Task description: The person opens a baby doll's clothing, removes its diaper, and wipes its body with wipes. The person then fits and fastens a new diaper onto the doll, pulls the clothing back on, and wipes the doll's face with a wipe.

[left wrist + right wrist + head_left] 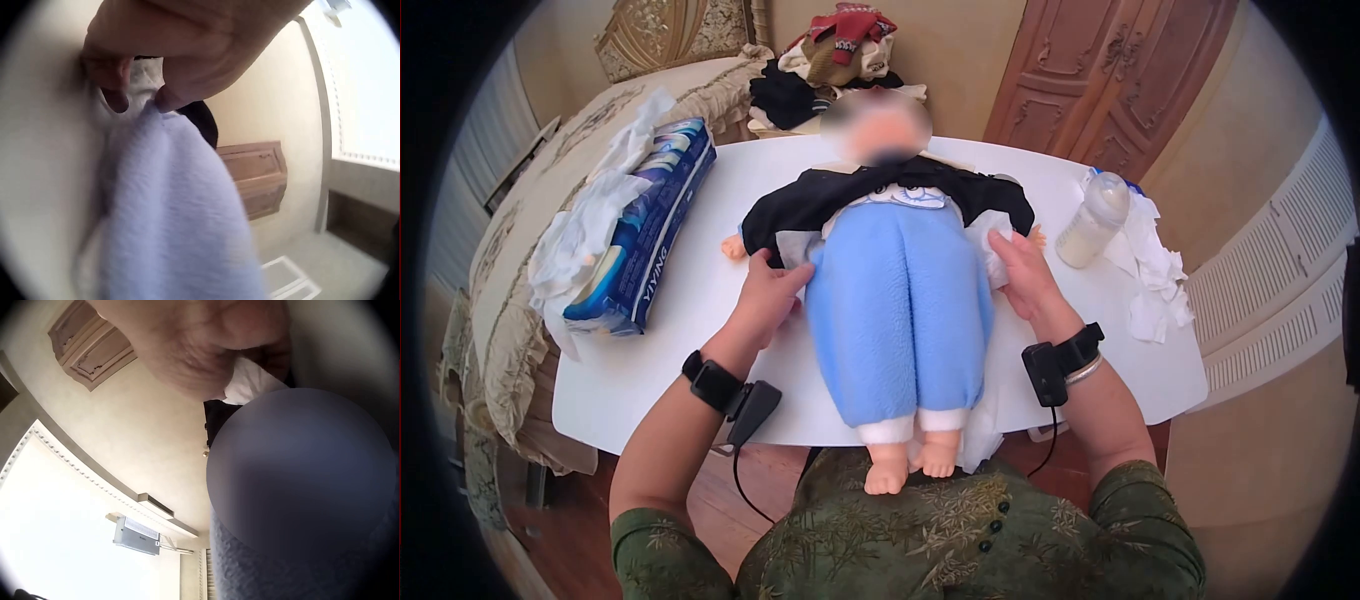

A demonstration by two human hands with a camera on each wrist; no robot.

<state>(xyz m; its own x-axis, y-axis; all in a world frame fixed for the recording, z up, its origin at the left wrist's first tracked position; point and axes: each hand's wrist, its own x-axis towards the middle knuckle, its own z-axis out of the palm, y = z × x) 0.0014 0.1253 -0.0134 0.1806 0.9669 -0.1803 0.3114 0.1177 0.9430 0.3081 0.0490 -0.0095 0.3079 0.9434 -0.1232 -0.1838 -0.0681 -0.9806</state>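
Observation:
A baby doll in light blue fleece trousers and a black top lies on its back on a white table, bare feet towards the person. My left hand is at the waist on the left side, its thumb and fingers pinching the trousers' edge. Pale cloth shows between those fingers in the left wrist view. At the opposite hip, my right hand grips thin white material between thumb and fingers. More white sheet sticks out beside the doll's feet.
A blue packet topped with crumpled white sheets stands at the left of the table. To the right are a baby bottle and crumpled tissues. Behind lies a clothes pile; a bed borders the left.

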